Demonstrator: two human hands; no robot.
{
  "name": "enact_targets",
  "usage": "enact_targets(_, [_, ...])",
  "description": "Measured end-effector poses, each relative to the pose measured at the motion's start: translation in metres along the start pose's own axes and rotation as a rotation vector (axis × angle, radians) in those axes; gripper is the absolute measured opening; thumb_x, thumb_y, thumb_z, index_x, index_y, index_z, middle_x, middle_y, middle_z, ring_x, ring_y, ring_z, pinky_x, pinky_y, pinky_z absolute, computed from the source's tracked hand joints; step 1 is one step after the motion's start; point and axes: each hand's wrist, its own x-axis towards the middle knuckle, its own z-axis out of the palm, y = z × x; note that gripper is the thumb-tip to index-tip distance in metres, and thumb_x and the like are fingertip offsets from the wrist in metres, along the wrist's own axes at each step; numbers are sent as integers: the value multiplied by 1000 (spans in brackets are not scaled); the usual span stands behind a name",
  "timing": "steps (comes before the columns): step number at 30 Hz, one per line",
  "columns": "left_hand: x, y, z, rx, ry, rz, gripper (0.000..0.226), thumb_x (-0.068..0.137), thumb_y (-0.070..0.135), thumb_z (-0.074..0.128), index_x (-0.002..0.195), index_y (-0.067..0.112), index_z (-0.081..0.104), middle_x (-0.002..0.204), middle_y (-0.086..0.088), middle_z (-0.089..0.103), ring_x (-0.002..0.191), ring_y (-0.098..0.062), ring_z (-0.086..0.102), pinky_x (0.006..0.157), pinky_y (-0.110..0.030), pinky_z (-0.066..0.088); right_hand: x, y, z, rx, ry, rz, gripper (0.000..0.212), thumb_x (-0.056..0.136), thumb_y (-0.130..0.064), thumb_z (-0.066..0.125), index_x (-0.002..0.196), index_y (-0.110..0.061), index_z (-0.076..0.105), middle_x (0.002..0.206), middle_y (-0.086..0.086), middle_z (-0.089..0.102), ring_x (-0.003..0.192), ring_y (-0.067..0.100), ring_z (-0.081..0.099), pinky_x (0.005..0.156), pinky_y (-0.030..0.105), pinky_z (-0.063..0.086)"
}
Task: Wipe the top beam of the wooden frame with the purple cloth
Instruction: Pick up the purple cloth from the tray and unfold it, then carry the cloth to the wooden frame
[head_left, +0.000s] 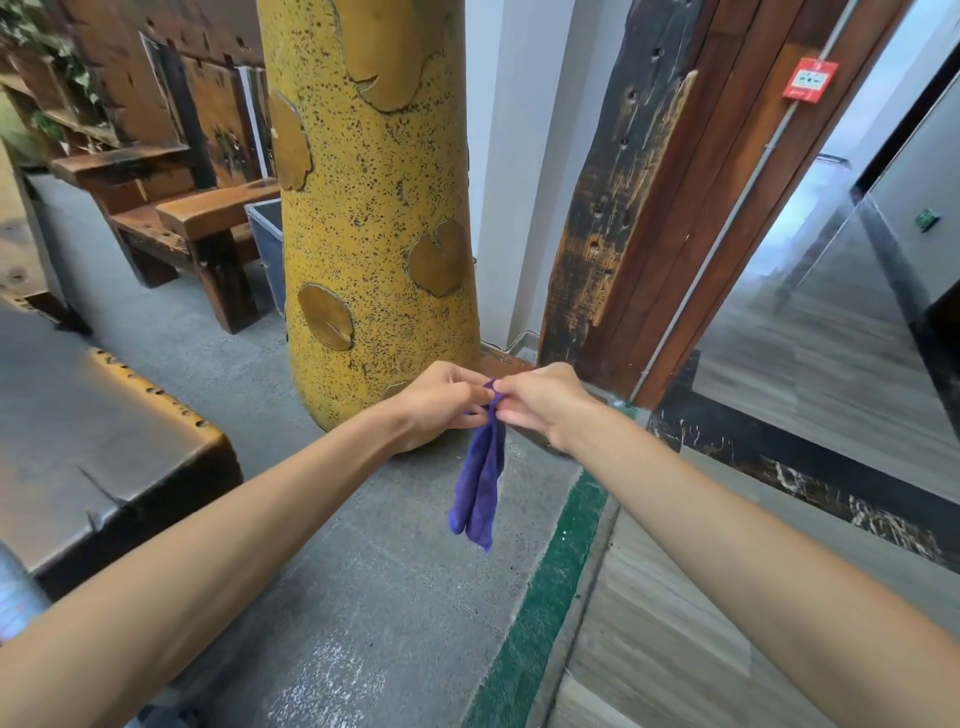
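Observation:
The purple cloth (480, 478) hangs down in loose folds above the grey floor. Its top edge is pinched between my left hand (441, 402) and my right hand (540, 402), which meet fingertip to fingertip in the middle of the view. Behind my right hand stands the wooden frame's upright post (623, 197), dark, worn and pitted, with red-brown boards beside it. The frame's top beam is out of view above the picture.
A tall yellow speckled vase (374, 208) stands just beyond my hands. A dark wooden table (104, 447) is at the left, benches (197, 228) behind it. A green strip (550, 587) and a dark threshold (810, 467) lie at the right, with a corridor past the frame.

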Motion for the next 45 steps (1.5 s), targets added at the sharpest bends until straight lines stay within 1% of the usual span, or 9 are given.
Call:
enact_targets(4, [-6, 4, -3, 35, -84, 76, 25, 95, 0, 59, 115, -6, 71, 115, -18, 74, 102, -16, 65, 100, -27, 54, -2, -3, 7, -19, 52, -33, 3, 87, 3, 72, 85, 1, 71, 79, 15, 79, 78, 25, 80, 75, 36, 66])
enact_targets(7, [-6, 4, -9, 191, -59, 159, 20, 86, 4, 75, 106, -1, 76, 83, -2, 76, 65, -2, 63, 61, -12, 49, -2, -8, 4, -45, 26, -45, 15, 90, -1, 57, 94, 1, 71, 80, 14, 80, 76, 24, 80, 74, 38, 66])
enact_targets(10, [-4, 9, -18, 295, -11, 181, 17, 86, -7, 65, 100, -6, 75, 84, -14, 75, 68, -12, 64, 64, -22, 53, -5, -12, 0, -78, -88, -89, 29, 89, 1, 45, 100, -8, 70, 86, 12, 81, 78, 16, 80, 70, 30, 65])
enact_targets(14, [2, 16, -30, 305, 70, 151, 31, 89, -5, 51, 89, 4, 80, 95, -17, 78, 86, -19, 68, 90, -41, 57, 0, -7, -2, -437, -132, -204, 32, 79, -7, 52, 89, -23, 78, 76, 0, 76, 76, 15, 72, 71, 30, 63])
enact_targets(17, [3, 18, -37, 297, 96, 168, 46, 87, -3, 44, 65, 18, 78, 76, 0, 78, 73, -7, 68, 76, -30, 60, 6, 4, 3, -861, -266, -383, 8, 77, -23, 64, 72, -24, 70, 76, -3, 72, 80, 20, 66, 71, 31, 51])
enact_targets(23, [3, 11, -70, 336, 180, 177, 41, 82, 1, 41, 61, 16, 73, 68, -3, 72, 62, -6, 60, 69, -28, 46, 31, 28, 2, -1206, -394, -520, 39, 80, -48, 78, 61, -17, 63, 64, -2, 51, 64, 18, 52, 66, 34, 43])
enact_targets(30, [6, -12, -139, 459, 266, 142, 42, 83, 3, 42, 68, 21, 76, 76, 8, 72, 82, -7, 63, 82, -34, 46, 49, 24, 11, -1073, -341, -537, 11, 80, -32, 86, 82, -22, 81, 78, -8, 79, 80, 6, 74, 81, 32, 60])
enact_targets(35, [3, -22, -186, 590, 343, 265, 33, 95, -2, 51, 88, 19, 76, 97, 3, 75, 94, -14, 67, 86, -37, 55, 68, -3, 31, -935, -199, -644, 13, 78, -27, 88, 77, -24, 76, 69, -9, 73, 66, 5, 67, 65, 20, 50])
enact_targets(45, [43, -21, -238, 837, 466, 359, 19, 97, 9, 59, 107, 16, 75, 105, -5, 67, 99, -21, 59, 86, -38, 51, 139, -47, 72, -1293, -421, -1048, 22, 78, -8, 64, 64, -14, 47, 80, 2, 58, 72, 27, 55, 67, 43, 50])
